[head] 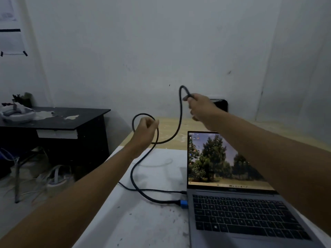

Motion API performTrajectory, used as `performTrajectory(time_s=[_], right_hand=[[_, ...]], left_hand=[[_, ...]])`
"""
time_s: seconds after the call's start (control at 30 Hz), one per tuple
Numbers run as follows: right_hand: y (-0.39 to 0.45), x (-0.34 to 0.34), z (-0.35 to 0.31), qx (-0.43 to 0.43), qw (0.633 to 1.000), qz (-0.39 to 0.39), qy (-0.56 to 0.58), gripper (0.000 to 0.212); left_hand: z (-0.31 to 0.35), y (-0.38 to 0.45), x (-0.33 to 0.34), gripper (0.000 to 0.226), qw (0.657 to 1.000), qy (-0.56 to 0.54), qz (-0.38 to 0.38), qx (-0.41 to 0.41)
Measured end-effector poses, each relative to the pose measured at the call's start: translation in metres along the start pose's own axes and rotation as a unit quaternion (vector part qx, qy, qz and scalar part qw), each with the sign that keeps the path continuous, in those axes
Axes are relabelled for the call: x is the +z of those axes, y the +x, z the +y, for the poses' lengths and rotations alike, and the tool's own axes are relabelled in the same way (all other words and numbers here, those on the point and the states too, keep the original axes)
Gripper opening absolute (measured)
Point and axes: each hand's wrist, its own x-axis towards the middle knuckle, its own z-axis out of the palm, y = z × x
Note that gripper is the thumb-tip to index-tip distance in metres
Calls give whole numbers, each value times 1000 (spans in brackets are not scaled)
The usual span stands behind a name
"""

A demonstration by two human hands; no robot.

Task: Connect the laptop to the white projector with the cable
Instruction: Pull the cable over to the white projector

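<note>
One end of the black cable (157,136) is already in: its blue plug (184,204) sits at the left edge of the open laptop (241,208), well below and nearer the person than both hands. That half of the job looks done. From the plug the cable climbs to the left hand (146,130), loops once around it, then swings across and up to the right hand (200,108).

The left fingers (152,123) are curled shut with the loop running through them. The right fingers (189,102) are closed on the cable just past its highest bend; the free end is hidden inside that hand, so I cannot tell how the plug is turned. Just beyond the right hand, against the wall, a pale box with a dark front (219,104) peeks out. It is probably the white projector, though most of it is covered. What remains, as I judge it, is to carry the free end to that box and push it into a port that is not visible here.

A thinner dark lead (154,190) also reaches the laptop's left edge, below the left hand. The worktop (143,221) is white and scuffed near the person, bare wood farther off under the hands. Far left of the left hand stands a black desk (75,119) with clutter, tangled wires on the floor below it. The room is dim, with plain white walls.
</note>
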Motion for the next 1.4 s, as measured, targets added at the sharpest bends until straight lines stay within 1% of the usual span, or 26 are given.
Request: performTrajectory(time_s=[0.03,0.07,0.17,0.23,0.3,0.33,0.43,0.57,0.73,0.8,0.87,0.93,1.03,1.13,1.2,1.27,1.33,1.4], right_hand=[[6,-13,6,16,999,23,23,29],[12,-28,12,28,998,43,37,29],[22,-70,33,42,993,103,33,28],[25,-101,49,46,989,140,30,27],[24,-133,67,55,983,174,29,25],[21,-149,76,64,979,192,31,25],[4,-196,104,90,966,239,45,25],[-32,-250,146,139,949,278,40,27],[-77,-293,191,214,915,341,27,30],[-92,-307,207,247,899,361,29,31],[-107,-314,218,279,887,367,29,30],[-122,-316,223,291,889,353,26,27],[-149,-311,215,280,906,317,-5,28],[-180,-302,209,255,921,286,-72,30],[-205,-296,209,229,932,252,-125,29],[-227,-290,210,198,942,210,-172,27],[-247,-281,215,174,945,172,-218,27],[-267,-276,230,152,944,142,-255,32]], left_hand=[[-15,-2,3,27,999,32,13,3],[-29,-3,7,23,998,64,10,-3],[-69,-10,12,25,987,150,-40,-48],[-95,-12,13,31,963,246,-79,-81],[-116,-11,18,39,923,350,-117,-110],[-120,-13,21,41,910,375,-125,-121],[-121,-20,30,44,898,398,-125,-141],[-125,-21,40,44,888,425,-111,-136],[-126,-28,46,39,905,407,-72,-100],[-121,-34,50,37,918,386,-52,-69],[-110,-40,55,30,937,348,-18,8],[-94,-48,66,26,949,298,5,104],[-58,-66,95,29,940,241,0,241],[-13,-91,135,22,924,180,-59,331],[10,-111,165,19,921,135,-130,343],[27,-134,196,15,916,97,-214,325],[39,-157,228,10,914,74,-280,284],[49,-181,266,16,921,56,-332,194]])
